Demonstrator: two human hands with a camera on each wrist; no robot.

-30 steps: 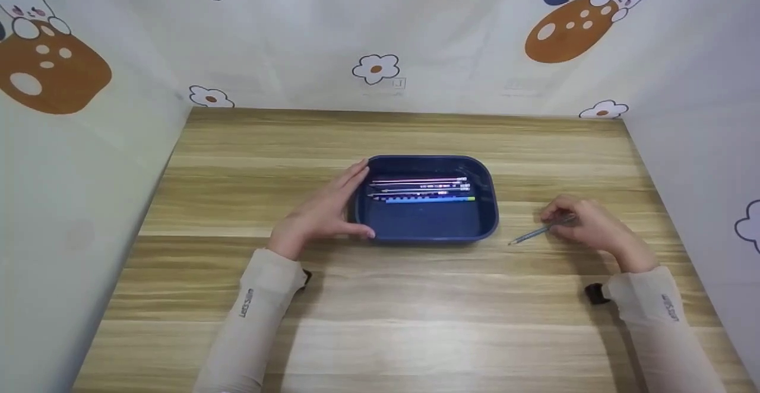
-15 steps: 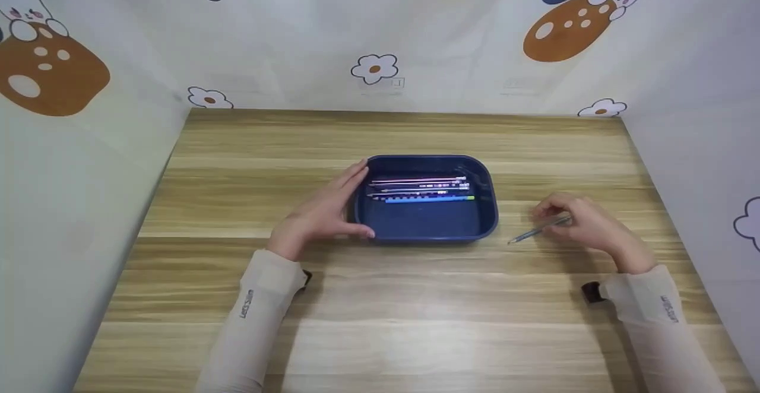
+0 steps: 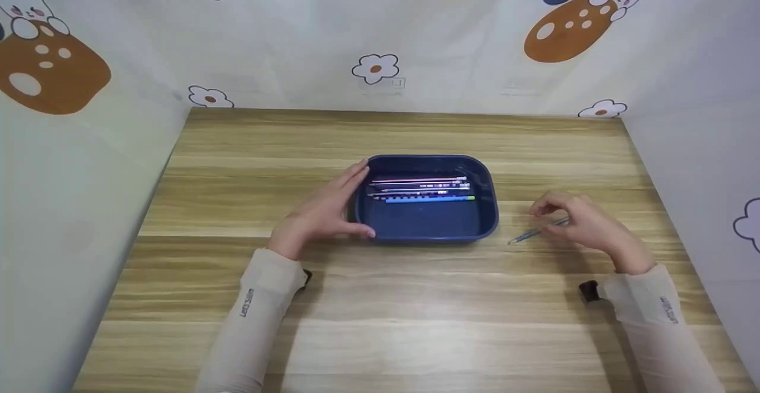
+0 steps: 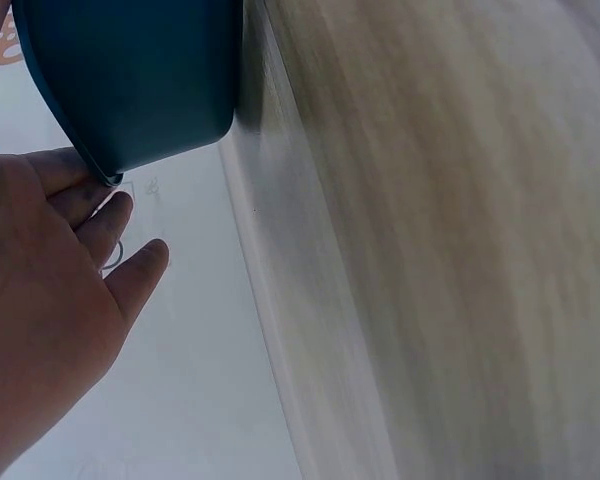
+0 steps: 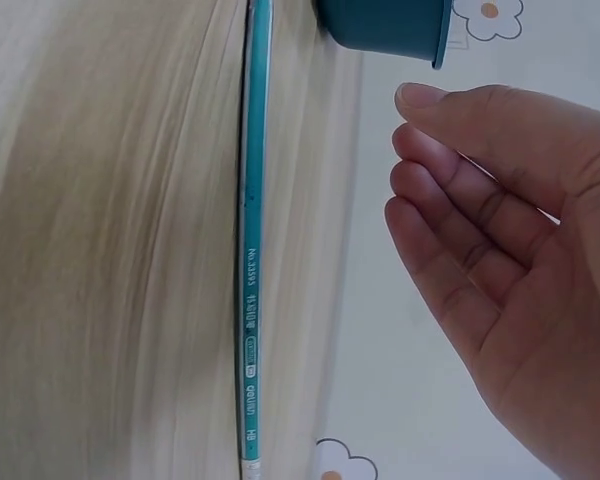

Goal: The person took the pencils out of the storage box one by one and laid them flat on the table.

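A dark blue rectangular plastic bin (image 3: pixel 427 224) stands mid-table, with several pencils (image 3: pixel 421 190) lying side by side inside. My left hand (image 3: pixel 323 209) spans the bin's left end, thumb at the front corner and fairly straight fingers at the back corner. In the left wrist view, fingertips (image 4: pixel 75 185) touch the bin's rim (image 4: pixel 115 178). To the right of the bin, a teal pencil (image 5: pixel 252 270) lies on the table, its point towards the bin. Just above it, my right hand (image 3: pixel 585 221) hovers, loosely bent fingers (image 5: pixel 450 270) holding nothing and partly hiding the pencil.
The wood-grain table (image 3: pixel 380 316) is bounded by pale cloth walls (image 3: pixel 285 43) printed with flowers, rabbits and orange fruit. A dark wrist camera (image 3: pixel 589 291) sticks out from my right sleeve, close over the tabletop.
My right hand has let go of the teal pencil, which now lies on the table beneath it, and has shifted slightly left. The left hand and bin have stayed put.
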